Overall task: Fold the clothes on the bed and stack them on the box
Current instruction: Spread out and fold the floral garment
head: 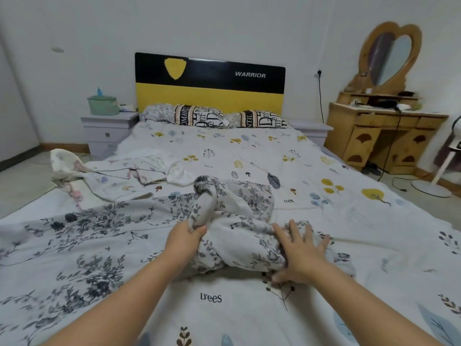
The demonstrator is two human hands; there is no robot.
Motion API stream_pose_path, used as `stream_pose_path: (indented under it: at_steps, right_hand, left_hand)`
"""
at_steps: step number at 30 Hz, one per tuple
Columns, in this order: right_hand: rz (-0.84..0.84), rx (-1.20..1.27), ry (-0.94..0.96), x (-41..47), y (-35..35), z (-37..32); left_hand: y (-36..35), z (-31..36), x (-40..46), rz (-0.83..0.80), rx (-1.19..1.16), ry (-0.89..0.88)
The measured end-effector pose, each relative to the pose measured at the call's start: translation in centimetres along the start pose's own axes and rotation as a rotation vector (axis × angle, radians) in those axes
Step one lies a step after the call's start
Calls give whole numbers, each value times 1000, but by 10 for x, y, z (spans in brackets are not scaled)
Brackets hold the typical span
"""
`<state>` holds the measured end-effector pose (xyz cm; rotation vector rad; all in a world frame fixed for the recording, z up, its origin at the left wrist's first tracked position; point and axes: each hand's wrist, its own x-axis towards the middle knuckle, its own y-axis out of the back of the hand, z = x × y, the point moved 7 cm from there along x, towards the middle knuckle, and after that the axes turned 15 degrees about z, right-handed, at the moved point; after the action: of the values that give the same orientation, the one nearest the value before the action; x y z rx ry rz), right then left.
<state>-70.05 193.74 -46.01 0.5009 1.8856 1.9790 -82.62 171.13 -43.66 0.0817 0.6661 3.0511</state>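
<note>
A crumpled white cloth with grey-blue flowers (239,208) lies bunched on the bed (336,221), its left part spread flat toward the near left. My left hand (185,239) grips a raised fold of it. My right hand (300,250) presses flat on the bunch's right side with fingers spread. A second pale garment with pastel prints (117,174) lies rumpled farther left, partly hanging over the bed's left edge. No box is in view.
Two patterned pillows (199,116) lean against the black-and-yellow headboard (209,81). Grey nightstands (107,131) flank the bed, the left one bearing a green container. At the right stand a wooden dressing table (384,136) with a heart mirror, a fan base (431,188) and floor cables.
</note>
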Motion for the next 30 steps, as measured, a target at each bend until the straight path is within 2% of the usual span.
stream_pose_path:
  at_steps: [2,4,7,10,13,15,17,19,20,21,24,25,28,30]
  right_hand:
    - [115,-25,-21,-5,-7,11]
    - [234,48,38,-9,-3,5]
    - [270,226,80,-15,8,-22]
    - [223,712,-46,-18,19,-56]
    - [135,1282,-110,-29,29,-100]
    - [18,1501,-161,-37,27,-129]
    - [-26,1603,-156,-45,26,-156]
    - [-50,1637,-98,-54,28,-182]
    - [-86,1633,-57,-60,29,-193]
    - [-142,1616,-9,-65,29,-204]
    - [-302,1485,147,-78,33,-227]
    - [-286,1418,163,-77,34,-228]
    - [-102,1258,184,-67,41,-226]
    - [69,1154,171,-60,48,-221]
  left_hand:
    - [4,3,0,40,9,-29]
    - [6,9,0,69,-45,-49]
    - [16,23,3,56,-145,-71]
    - [22,28,9,-21,-66,-59]
    - [42,10,9,82,171,130]
    - [63,-3,-2,116,223,265]
    - [74,-15,-16,-40,139,397]
    - [79,-15,-39,-281,-24,513]
    - [83,-12,-47,-331,-72,507]
    - [91,-12,-46,-306,-78,464]
    - [132,-16,-17,-51,-21,287]
    - [146,-17,-8,-3,-20,262]
    - [173,-14,10,68,100,148]
    - [184,-7,25,147,268,-21]
